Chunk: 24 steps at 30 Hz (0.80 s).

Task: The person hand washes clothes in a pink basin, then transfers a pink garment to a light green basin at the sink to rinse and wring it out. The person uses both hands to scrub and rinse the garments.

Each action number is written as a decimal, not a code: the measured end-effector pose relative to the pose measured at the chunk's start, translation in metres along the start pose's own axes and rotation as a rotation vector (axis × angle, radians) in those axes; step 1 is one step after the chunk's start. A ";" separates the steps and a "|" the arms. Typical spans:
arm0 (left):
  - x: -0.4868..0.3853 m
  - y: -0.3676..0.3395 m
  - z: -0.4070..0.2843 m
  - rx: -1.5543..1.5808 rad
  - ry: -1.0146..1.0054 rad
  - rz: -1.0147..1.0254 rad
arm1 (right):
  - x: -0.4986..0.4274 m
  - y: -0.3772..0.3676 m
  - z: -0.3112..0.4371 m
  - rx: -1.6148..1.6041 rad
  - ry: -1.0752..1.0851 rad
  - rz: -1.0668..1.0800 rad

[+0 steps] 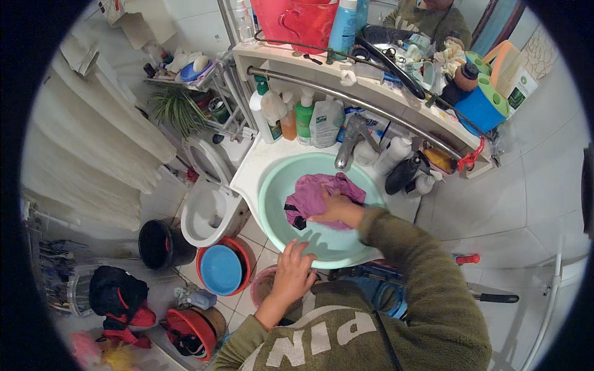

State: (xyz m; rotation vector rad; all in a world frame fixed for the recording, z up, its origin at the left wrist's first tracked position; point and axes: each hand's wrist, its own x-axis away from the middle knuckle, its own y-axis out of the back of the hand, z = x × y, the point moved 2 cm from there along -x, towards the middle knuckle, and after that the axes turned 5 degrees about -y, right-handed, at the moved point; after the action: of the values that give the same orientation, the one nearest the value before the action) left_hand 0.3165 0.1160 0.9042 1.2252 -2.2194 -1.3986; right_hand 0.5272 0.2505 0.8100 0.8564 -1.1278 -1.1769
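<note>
A pale green plastic basin [274,222] with some water in it stands under the faucet [348,143]. In it lies a wet, crumpled purple garment [308,188] with black trim. My right hand [341,208] is down in the basin, its fingers in the cloth and slightly blurred; part of the garment is hidden beneath it. At the near left rim, my left hand [294,269] holds the basin's edge, fingers curled over it. A shadow of fingers falls on the basin's inside wall.
Pump bottles [304,118] and a grey refill pouch [327,123] line the back of the white counter [250,178]. Above runs a metal rail [352,104] under a crowded shelf [297,55]. To the left are an open toilet [204,213], a black bucket [160,243] and a blue basin [222,270].
</note>
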 end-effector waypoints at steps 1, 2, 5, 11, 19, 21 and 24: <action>-0.002 -0.001 -0.001 0.000 -0.003 -0.001 | -0.012 -0.007 0.011 0.007 -0.029 0.033; -0.004 -0.004 -0.003 0.005 -0.012 0.004 | -0.029 -0.009 0.018 0.014 -0.012 0.038; -0.003 -0.004 -0.001 -0.015 0.001 0.011 | -0.033 -0.005 0.051 -0.143 0.121 0.018; -0.003 -0.008 0.001 -0.022 0.008 -0.003 | -0.003 0.001 0.046 -0.905 0.105 0.336; -0.001 -0.005 0.001 -0.007 0.007 -0.043 | 0.003 0.077 -0.066 -0.191 -0.036 0.105; 0.002 -0.005 0.003 -0.017 0.014 -0.037 | 0.008 0.078 -0.054 -0.157 -0.008 0.227; -0.003 -0.004 0.001 -0.029 -0.010 -0.011 | -0.003 0.051 -0.021 -0.289 -0.131 0.373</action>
State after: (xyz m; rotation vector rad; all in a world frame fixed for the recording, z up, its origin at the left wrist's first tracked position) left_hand 0.3200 0.1179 0.9015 1.2249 -2.1946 -1.4382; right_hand 0.5609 0.2632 0.8527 0.3328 -1.1301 -1.0587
